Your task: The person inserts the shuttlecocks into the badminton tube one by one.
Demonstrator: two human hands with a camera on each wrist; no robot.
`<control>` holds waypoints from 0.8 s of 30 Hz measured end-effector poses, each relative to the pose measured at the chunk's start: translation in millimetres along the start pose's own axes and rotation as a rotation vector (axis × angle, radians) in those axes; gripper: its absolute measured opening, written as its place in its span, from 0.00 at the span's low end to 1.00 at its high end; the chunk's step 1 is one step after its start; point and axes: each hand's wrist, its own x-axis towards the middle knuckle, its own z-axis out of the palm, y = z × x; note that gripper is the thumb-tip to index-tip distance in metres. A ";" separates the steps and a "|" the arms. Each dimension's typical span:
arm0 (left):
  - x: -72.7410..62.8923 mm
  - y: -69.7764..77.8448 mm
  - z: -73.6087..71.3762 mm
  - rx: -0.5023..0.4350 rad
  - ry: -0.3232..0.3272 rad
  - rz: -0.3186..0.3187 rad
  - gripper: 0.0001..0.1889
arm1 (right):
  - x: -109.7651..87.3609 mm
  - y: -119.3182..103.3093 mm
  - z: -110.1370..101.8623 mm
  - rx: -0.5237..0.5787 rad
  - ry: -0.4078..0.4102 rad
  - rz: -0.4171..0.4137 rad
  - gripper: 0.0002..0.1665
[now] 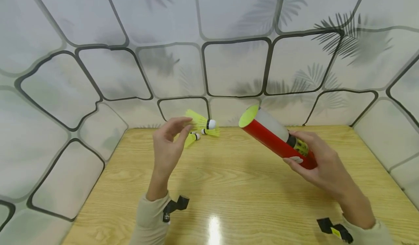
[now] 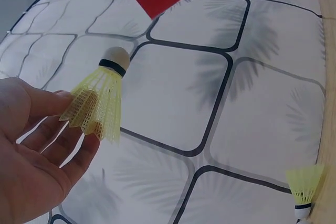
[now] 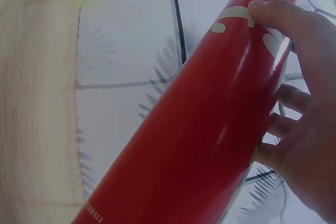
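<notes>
In the head view my left hand (image 1: 168,143) pinches a yellow shuttlecock (image 1: 200,120) by its skirt, above the table, its white cork pointing right. The left wrist view shows thumb and fingers on the skirt's rim, with the cork (image 2: 115,56) upward. My right hand (image 1: 322,163) grips a red and white shuttlecock tube (image 1: 268,134) near its lower end. The tube is tilted, its open mouth facing up and left toward the shuttlecock but apart from it. Its inside is mostly hidden.
Two more yellow shuttlecocks, one on its side (image 1: 191,139) and another (image 1: 211,131), lie on the wooden table (image 1: 229,194) near its back edge. A patterned cloth (image 1: 235,68) rises behind and at both sides of the table.
</notes>
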 end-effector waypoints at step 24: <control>-5.9 12.1 37.7 0.059 -0.092 0.128 0.09 | 1.8 -6.4 19.1 -0.009 -0.021 -0.054 0.45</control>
